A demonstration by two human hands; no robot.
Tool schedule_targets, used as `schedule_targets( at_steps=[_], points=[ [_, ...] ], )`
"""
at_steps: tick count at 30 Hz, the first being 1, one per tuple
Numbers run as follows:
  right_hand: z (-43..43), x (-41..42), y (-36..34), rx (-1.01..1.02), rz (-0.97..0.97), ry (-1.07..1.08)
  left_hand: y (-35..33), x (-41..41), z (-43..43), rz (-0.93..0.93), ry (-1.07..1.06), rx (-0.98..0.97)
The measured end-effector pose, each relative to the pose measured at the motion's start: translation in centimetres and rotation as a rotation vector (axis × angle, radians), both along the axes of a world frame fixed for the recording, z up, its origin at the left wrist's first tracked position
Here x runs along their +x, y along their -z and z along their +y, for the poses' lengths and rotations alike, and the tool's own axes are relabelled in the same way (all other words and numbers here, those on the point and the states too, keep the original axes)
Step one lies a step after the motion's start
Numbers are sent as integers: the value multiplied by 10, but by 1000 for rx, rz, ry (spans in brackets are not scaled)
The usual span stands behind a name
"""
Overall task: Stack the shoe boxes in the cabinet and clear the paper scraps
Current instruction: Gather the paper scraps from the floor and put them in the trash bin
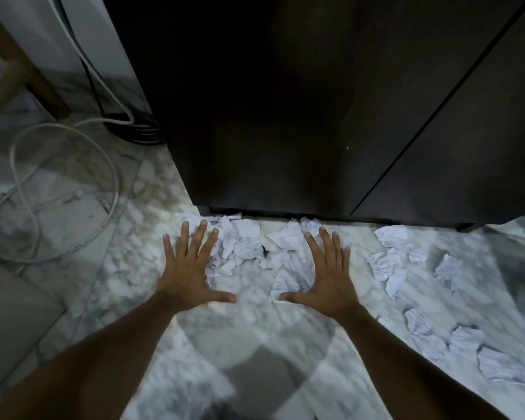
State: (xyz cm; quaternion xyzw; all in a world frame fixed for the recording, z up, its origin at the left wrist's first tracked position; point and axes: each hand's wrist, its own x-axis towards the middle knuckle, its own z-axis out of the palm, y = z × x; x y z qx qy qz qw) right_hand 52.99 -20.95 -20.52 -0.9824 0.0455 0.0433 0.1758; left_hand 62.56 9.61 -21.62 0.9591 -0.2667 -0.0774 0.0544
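Observation:
Torn white paper scraps (246, 241) lie on the marble floor along the foot of a dark cabinet (285, 116), whose two doors are closed. My left hand (191, 268) is spread flat at the left edge of the central heap, fingers apart, holding nothing. My right hand (328, 274) is spread the same way at the heap's right edge, its thumb beside one scrap (282, 283). More scraps (385, 265) trail off to the right and down toward the near right (503, 368). No shoe boxes are in view.
A white cable (58, 189) loops over the floor at left, with black cables (140, 131) coiled by the cabinet's left corner. A wooden furniture leg (43, 89) stands at the far left. A grey mat or step edge (12, 313) sits at lower left.

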Motion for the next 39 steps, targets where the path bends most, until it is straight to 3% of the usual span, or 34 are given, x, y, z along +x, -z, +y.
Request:
schedule_targets(
  at_steps=[5,12,26,32,39],
  points=[
    [-12,41,4,-45,-24,-152,3,24,-7,-8,187,-14],
    [-8,42,18,-82,-93,-231,5,22,-7,-3,217,-117],
    [17,-80,2,195,-156,-194,9,-106,-10,-35,155,-384],
    [4,-21,-28,102,-200,-124,1,-101,-6,-89,162,-363],
    [13,57,-14,69,72,-208,-17,-31,-28,-91,-24,-315]
  ],
)
